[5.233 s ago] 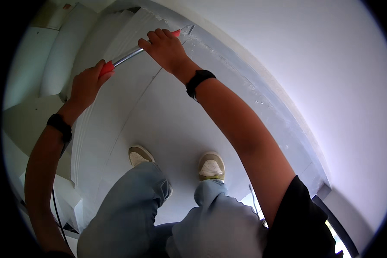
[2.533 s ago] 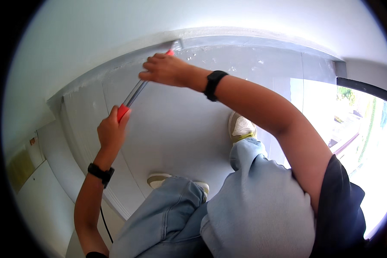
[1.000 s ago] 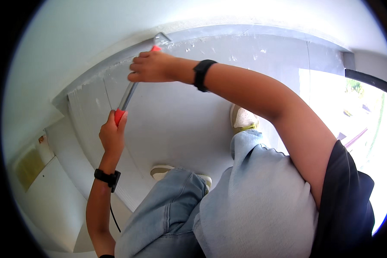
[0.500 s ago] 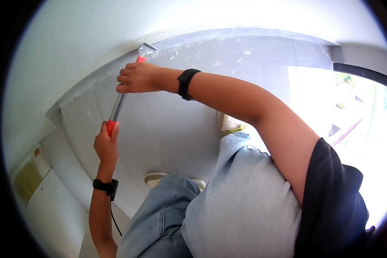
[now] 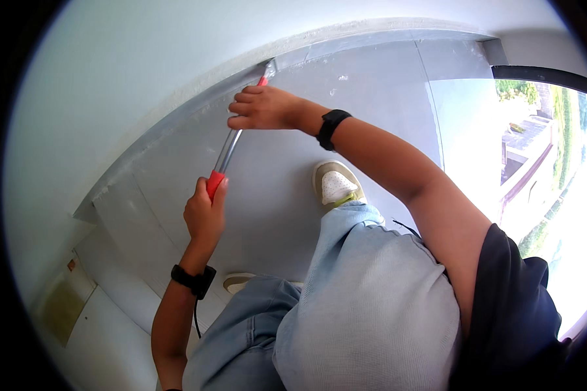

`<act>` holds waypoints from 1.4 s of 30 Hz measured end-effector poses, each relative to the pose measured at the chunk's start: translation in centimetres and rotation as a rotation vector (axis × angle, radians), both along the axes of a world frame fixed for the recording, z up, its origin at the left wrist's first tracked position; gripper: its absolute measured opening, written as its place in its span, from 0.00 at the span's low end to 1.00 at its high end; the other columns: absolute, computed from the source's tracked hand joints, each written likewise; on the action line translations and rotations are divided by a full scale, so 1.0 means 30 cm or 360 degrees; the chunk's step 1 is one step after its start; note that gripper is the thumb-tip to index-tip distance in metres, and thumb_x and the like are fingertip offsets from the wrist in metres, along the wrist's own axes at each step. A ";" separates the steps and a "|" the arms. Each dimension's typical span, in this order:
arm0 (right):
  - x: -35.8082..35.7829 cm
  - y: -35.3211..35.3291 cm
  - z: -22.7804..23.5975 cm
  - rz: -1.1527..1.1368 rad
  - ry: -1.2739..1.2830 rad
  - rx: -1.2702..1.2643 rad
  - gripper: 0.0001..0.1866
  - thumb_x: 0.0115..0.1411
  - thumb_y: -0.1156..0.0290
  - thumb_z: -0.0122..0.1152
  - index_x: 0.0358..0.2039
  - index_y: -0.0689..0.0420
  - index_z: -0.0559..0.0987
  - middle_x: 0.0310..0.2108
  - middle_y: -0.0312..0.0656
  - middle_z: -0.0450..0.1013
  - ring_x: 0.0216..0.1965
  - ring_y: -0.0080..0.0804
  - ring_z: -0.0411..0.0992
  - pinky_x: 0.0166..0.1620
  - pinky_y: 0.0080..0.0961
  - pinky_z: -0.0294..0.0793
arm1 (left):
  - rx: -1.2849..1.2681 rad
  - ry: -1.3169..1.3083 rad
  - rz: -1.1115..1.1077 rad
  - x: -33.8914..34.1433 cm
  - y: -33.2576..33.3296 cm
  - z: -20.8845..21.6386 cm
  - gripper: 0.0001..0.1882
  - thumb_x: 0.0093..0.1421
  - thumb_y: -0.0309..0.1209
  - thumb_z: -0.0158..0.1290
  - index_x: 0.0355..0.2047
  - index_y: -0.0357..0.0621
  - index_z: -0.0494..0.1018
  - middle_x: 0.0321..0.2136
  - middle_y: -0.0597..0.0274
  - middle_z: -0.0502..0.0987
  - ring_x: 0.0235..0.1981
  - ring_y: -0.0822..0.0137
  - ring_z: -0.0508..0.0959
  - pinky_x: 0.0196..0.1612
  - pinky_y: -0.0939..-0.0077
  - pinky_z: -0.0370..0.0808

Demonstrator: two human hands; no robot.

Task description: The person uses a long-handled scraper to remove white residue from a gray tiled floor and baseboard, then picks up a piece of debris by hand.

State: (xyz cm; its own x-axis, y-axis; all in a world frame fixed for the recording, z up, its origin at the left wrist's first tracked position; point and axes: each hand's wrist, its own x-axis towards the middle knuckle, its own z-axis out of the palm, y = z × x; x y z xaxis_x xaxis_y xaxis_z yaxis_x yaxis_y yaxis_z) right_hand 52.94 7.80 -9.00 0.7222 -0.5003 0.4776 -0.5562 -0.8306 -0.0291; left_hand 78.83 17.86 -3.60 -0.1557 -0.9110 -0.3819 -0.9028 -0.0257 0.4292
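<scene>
Already both hands clamp the scraper: left hand low, right hand upper centre; pressing hard could gouge the wall.

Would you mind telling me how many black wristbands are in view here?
2: one wristband on the right wrist near the upper middle, one on the left wrist at lower left.

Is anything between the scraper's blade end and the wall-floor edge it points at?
Nothing visible. The scraper runs from the left hand under the right hand straight to the wall-floor edge; its tip already meets that edge.
</scene>
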 end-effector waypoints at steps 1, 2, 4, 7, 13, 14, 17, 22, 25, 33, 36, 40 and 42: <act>0.041 -0.005 -0.001 0.0017 0.0040 0.0007 0.11 0.53 0.73 0.61 0.33 0.47 0.68 0.31 0.32 0.68 0.39 0.28 0.72 0.44 0.22 0.73 | -0.0003 -0.0013 -0.0010 0.028 0.011 0.001 0.25 0.66 0.55 0.46 0.33 0.43 0.69 0.21 0.49 0.77 0.24 0.47 0.79 0.28 0.57 0.73; 0.067 -0.013 0.000 0.0008 0.0029 0.0004 0.11 0.53 0.73 0.61 0.33 0.47 0.68 0.31 0.32 0.68 0.39 0.28 0.72 0.44 0.22 0.73 | -0.0085 -0.0016 0.0000 0.068 0.016 0.001 0.25 0.66 0.55 0.46 0.33 0.43 0.69 0.21 0.50 0.77 0.23 0.48 0.79 0.28 0.57 0.72; 0.099 -0.019 0.000 0.0079 0.0035 0.0031 0.10 0.54 0.73 0.59 0.35 0.46 0.70 0.33 0.31 0.70 0.40 0.30 0.73 0.44 0.23 0.73 | -0.0163 -0.0022 0.0018 0.089 0.012 0.014 0.25 0.66 0.55 0.46 0.33 0.42 0.69 0.20 0.50 0.77 0.23 0.48 0.79 0.27 0.58 0.72; 0.071 -0.014 0.007 0.0036 0.0042 0.0077 0.10 0.54 0.72 0.59 0.36 0.47 0.70 0.34 0.31 0.70 0.41 0.30 0.72 0.44 0.23 0.73 | -0.0111 -0.0095 -0.0018 0.072 -0.017 0.019 0.25 0.66 0.55 0.45 0.33 0.42 0.69 0.20 0.50 0.77 0.23 0.48 0.79 0.27 0.57 0.72; -0.084 -0.001 0.006 -0.0071 0.0094 -0.0021 0.12 0.53 0.72 0.61 0.36 0.46 0.70 0.33 0.32 0.69 0.40 0.30 0.72 0.46 0.24 0.73 | -0.0119 -0.0032 -0.0132 -0.078 -0.017 -0.023 0.24 0.67 0.54 0.46 0.32 0.42 0.67 0.20 0.49 0.76 0.22 0.46 0.78 0.26 0.56 0.72; -0.086 0.002 0.009 -0.0030 0.0142 -0.0002 0.12 0.53 0.72 0.61 0.37 0.46 0.70 0.34 0.32 0.69 0.41 0.30 0.72 0.47 0.25 0.72 | -0.0114 0.0093 -0.0109 -0.071 0.007 -0.040 0.24 0.67 0.52 0.47 0.32 0.41 0.68 0.18 0.51 0.75 0.20 0.50 0.77 0.26 0.58 0.71; -0.027 0.011 0.011 0.0050 0.0176 0.0041 0.13 0.54 0.72 0.61 0.38 0.45 0.70 0.35 0.31 0.70 0.42 0.30 0.71 0.47 0.23 0.72 | 0.0126 0.0331 0.0037 0.005 0.049 -0.048 0.22 0.67 0.49 0.49 0.30 0.40 0.68 0.16 0.57 0.72 0.18 0.60 0.74 0.24 0.64 0.70; 0.032 0.006 0.031 0.0108 0.0056 0.0050 0.13 0.53 0.74 0.61 0.37 0.45 0.71 0.34 0.31 0.69 0.41 0.29 0.71 0.48 0.24 0.71 | 0.0505 0.0529 0.0266 0.034 0.021 0.022 0.21 0.66 0.46 0.51 0.29 0.39 0.69 0.16 0.66 0.67 0.18 0.73 0.69 0.23 0.74 0.67; 0.007 0.026 0.042 0.0064 0.0069 0.0077 0.14 0.52 0.74 0.61 0.38 0.44 0.71 0.35 0.31 0.69 0.42 0.30 0.71 0.49 0.24 0.71 | 0.0298 0.0554 0.0180 0.015 0.034 0.011 0.21 0.67 0.47 0.50 0.29 0.39 0.69 0.16 0.62 0.69 0.18 0.71 0.70 0.23 0.73 0.67; -0.041 0.051 0.073 0.0105 -0.0127 0.0107 0.14 0.52 0.75 0.61 0.38 0.45 0.72 0.36 0.32 0.70 0.45 0.31 0.70 0.51 0.24 0.70 | 0.0152 0.0441 0.0166 -0.064 0.107 0.062 0.21 0.67 0.46 0.50 0.30 0.39 0.68 0.17 0.59 0.70 0.17 0.69 0.69 0.23 0.71 0.67; -0.036 0.028 0.068 0.0123 0.0013 0.0147 0.14 0.52 0.75 0.61 0.38 0.45 0.73 0.38 0.32 0.70 0.45 0.31 0.70 0.50 0.25 0.70 | 0.0313 0.0446 0.0256 -0.049 0.067 0.066 0.20 0.67 0.45 0.50 0.30 0.39 0.68 0.16 0.61 0.69 0.17 0.71 0.68 0.23 0.72 0.66; -0.117 0.038 0.044 0.0087 -0.0106 0.0191 0.14 0.51 0.74 0.63 0.38 0.45 0.73 0.40 0.32 0.72 0.45 0.30 0.70 0.50 0.25 0.70 | 0.0291 0.0437 0.0191 -0.118 0.057 0.082 0.19 0.67 0.44 0.51 0.30 0.40 0.68 0.16 0.65 0.68 0.18 0.74 0.67 0.23 0.74 0.65; -0.136 0.038 0.043 0.0103 -0.0133 0.0173 0.14 0.51 0.74 0.63 0.38 0.46 0.73 0.40 0.32 0.72 0.45 0.31 0.70 0.50 0.25 0.69 | 0.0267 0.0381 0.0201 -0.155 0.074 0.083 0.19 0.67 0.44 0.51 0.30 0.40 0.68 0.16 0.66 0.68 0.17 0.75 0.66 0.22 0.76 0.64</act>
